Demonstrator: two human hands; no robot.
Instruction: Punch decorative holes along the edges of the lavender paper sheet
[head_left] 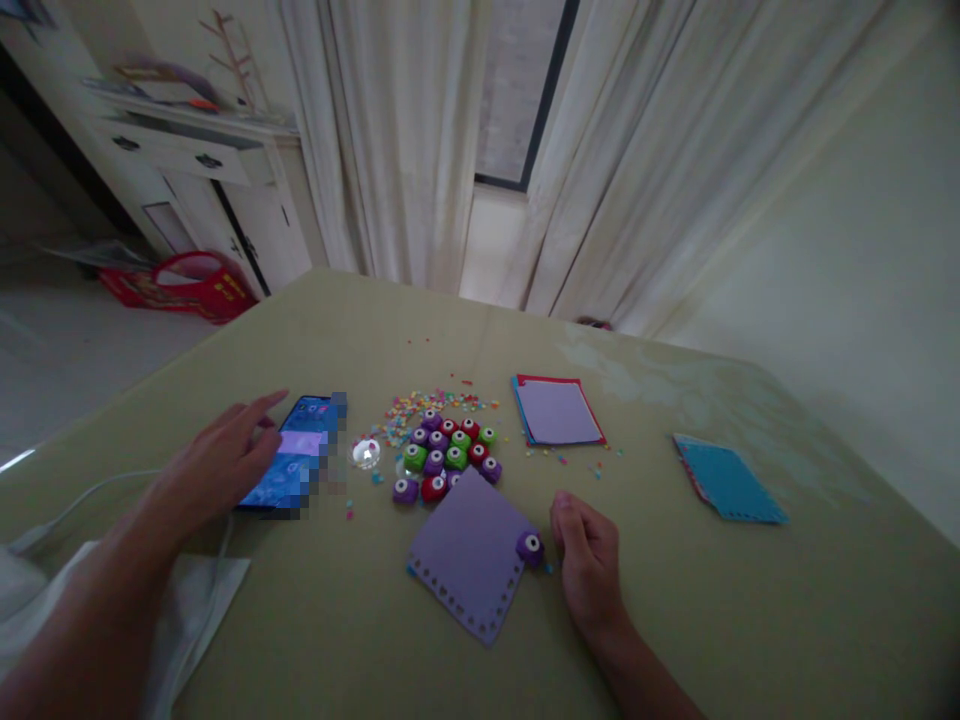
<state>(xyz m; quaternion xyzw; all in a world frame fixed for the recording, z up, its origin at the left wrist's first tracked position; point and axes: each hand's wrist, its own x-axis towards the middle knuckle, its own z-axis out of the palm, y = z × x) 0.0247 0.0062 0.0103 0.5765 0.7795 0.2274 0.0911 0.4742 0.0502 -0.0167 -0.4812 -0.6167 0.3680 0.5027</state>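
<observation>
Across the tabletop (787, 620), punches (434, 462) and confetti (412, 405) separate phone (301, 443) from paper stack (559, 411).

Your head cam looks fwd & down across the surface (315, 620) from your side, quite near. Wide FOV: your L grip (234, 452) & R grip (589, 555) show close, in the fg; curtains (405, 140) span the bkgd, cabinet (279, 235) upper L, wall (885, 300) at R.

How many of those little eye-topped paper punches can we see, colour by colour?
Purple punches: 8, one largely hidden behind the purple paper
Red punches: 4
Green punches: 4
Total visible: 16
</observation>
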